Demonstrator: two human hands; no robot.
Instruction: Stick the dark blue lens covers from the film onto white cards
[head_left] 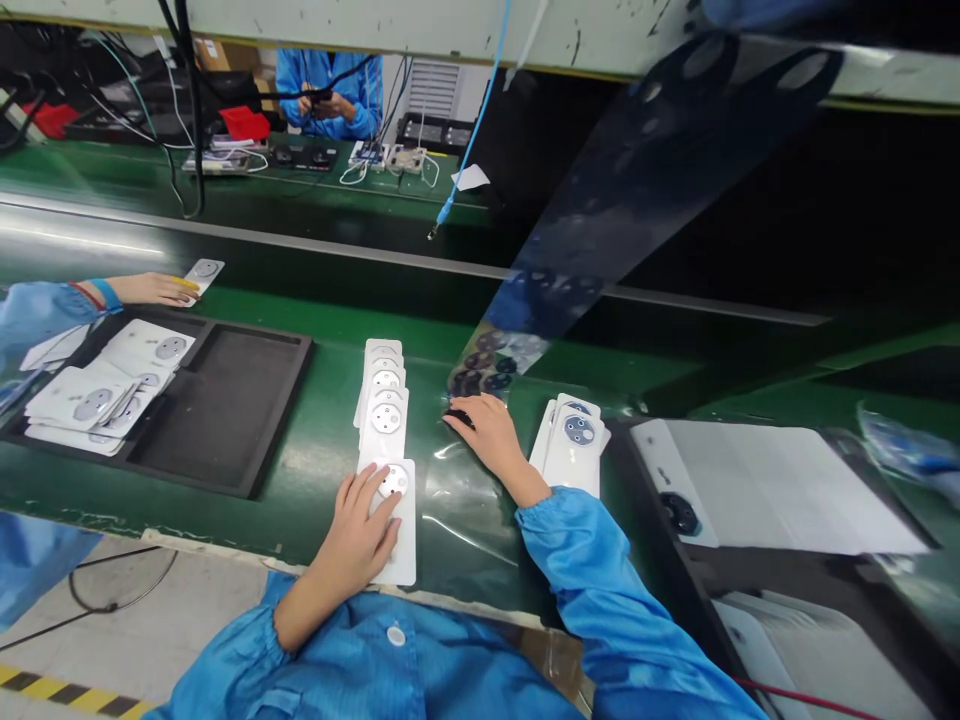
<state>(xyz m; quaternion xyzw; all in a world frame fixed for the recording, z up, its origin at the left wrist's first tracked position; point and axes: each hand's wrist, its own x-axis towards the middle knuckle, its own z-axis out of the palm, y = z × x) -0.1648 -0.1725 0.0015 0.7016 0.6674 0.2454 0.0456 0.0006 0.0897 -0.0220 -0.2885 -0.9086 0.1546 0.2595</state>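
Note:
Fingers spread, my left hand (365,525) lies on a white card (401,555) that bears a round socket face. Beyond it, several similar white socket cards (386,418) overlap in a column. My right hand (491,440) is at the lower end of a clear film strip (551,270) carrying dark round stickers (484,365). Between its thumb and forefinger a dark sticker (459,415) shows in part. Bare clear film (476,510) lies on the bench below that hand. Beside my right wrist is a small stack of white cards (574,460) with dark blue socket faces.
A black tray (259,440) at left holds white cards (97,400). Next to it, another person's hand (154,290) touches a card (204,270). On the right, a black tray (694,570) holds white sheets (780,480). A blue cable (480,120) hangs overhead.

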